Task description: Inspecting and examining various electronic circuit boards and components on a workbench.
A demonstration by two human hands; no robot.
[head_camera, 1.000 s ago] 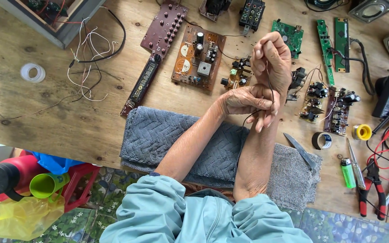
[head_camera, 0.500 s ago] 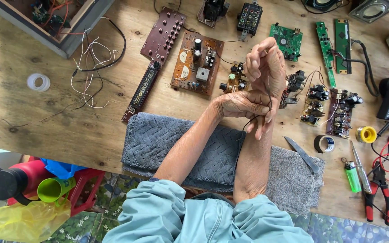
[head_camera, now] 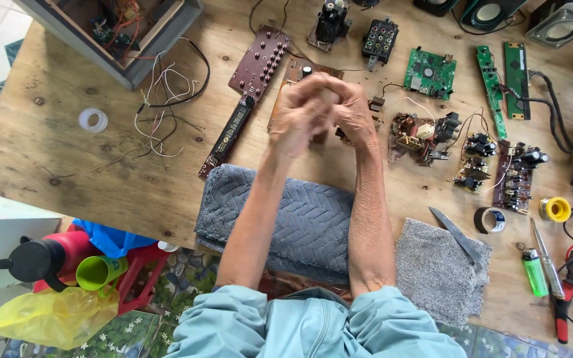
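Brown phenolic circuit board (head_camera: 285, 99), populated with a dark cylindrical capacitor, lies flat on the wooden tabletop (head_camera: 67, 172) directly beneath our hands and is the item nearest to them. We judge it light, rigid and brittle: it will not flex much before cracking, and its soldered parts and thin leads are fragile. We would take hold of it by its bare edges, never by the components or by any wires running from it.

Our left hand (head_camera: 300, 116) and right hand (head_camera: 346, 106) are clasped together, fingers wrapped over one another, raised above the board. Whether anything small is enclosed between the palms we cannot tell; nothing shows between them. Neither hand touches the board; most of it is hidden under them, with only its upper left corner and left edge showing.

Just left of the board lie a long dark-red button board (head_camera: 260, 63) and a narrow black display strip (head_camera: 230, 132). A brown transformer board (head_camera: 419, 136) sits just right of the right hand. Both forearms cross a grey-blue folded towel (head_camera: 306, 219) at the near tabletop edge. A knife (head_camera: 455, 232), a roll of black tape (head_camera: 491, 220) and a green lighter (head_camera: 534, 272) lie well apart to the right.
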